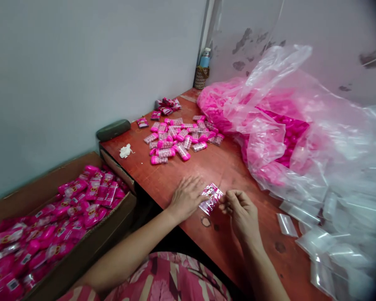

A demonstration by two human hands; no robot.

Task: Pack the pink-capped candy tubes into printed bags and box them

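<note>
A small pink-printed plastic wrapper point(211, 198) lies on the red table between my two hands. My left hand point(187, 196) rests flat beside it with the fingers spread, its thumb touching the wrapper's left edge. At the opposite edge, the fingertips of my right hand point(239, 209) are pinched together on the wrapper's side. Beyond my hands lies a loose pile of pink-capped clear tubes point(182, 138) that look filled with small beads. Several folded pink packets point(167, 106) sit behind that pile.
To my left, a cardboard box point(120, 215) holds many pink wrapped packs. A large clear bag point(269, 100) of pink pieces fills the right back. Clear plastic sleeves point(286, 225) lie at right. A dark case point(113, 130), white crumpled tissue point(125, 151) and bottle point(205, 58) stand near the walls.
</note>
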